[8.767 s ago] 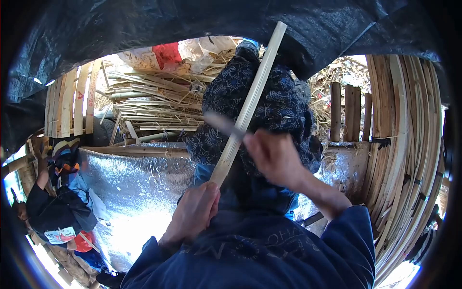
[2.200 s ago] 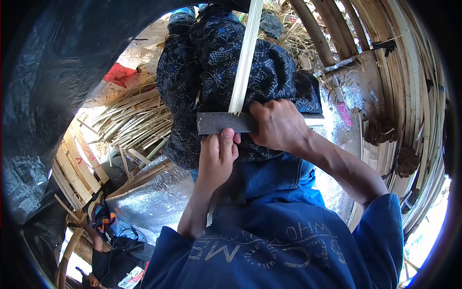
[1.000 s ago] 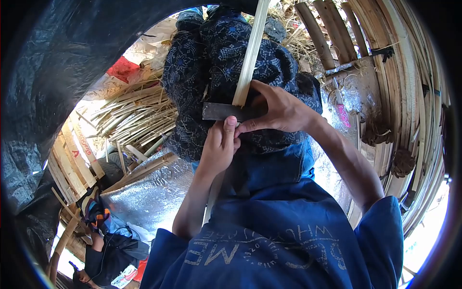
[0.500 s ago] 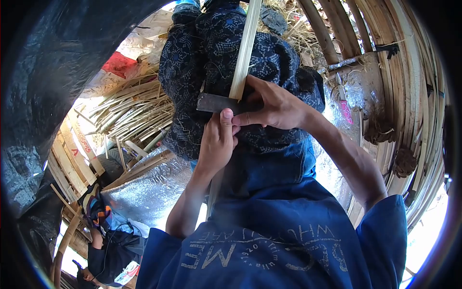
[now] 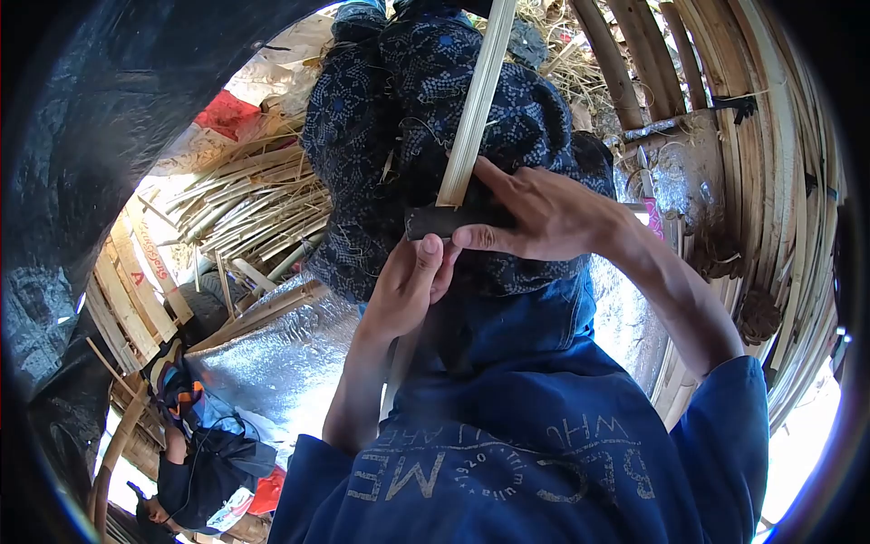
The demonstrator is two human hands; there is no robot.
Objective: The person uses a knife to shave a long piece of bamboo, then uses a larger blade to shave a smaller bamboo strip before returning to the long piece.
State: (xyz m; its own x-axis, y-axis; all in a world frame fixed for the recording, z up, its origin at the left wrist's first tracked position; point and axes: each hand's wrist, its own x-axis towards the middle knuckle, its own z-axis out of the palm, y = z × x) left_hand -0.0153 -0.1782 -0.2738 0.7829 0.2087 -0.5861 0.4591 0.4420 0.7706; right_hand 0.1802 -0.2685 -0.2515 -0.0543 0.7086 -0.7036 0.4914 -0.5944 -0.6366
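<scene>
A long pale bamboo strip [image 5: 478, 109] slants down over my lap to a dark, flat, blade-like piece [image 5: 435, 223] lying crosswise over it. My right hand [image 5: 544, 218] is closed on the right end of this piece, its thumb along the near edge and its index finger reaching beside the strip. Just below the piece, my left hand [image 5: 405, 295] is closed with its thumb up, close to the right thumb. The strip appears to run under the piece into the left fingers, though the hands hide the contact. A pale length shows again below the left wrist.
Dark patterned cloth [image 5: 349, 172] covers my legs. Many thin split strips [image 5: 254, 199] lie in a pile at left. A pink-handled knife [image 5: 652, 216] lies at right, beside bundled long slats [image 5: 770, 181]. Another person [image 5: 213, 476] sits at lower left.
Both hands and the dark piece have shifted right and slightly down in view. The strip has also moved right, and the piece's face is turned differently. The grips look the same.
</scene>
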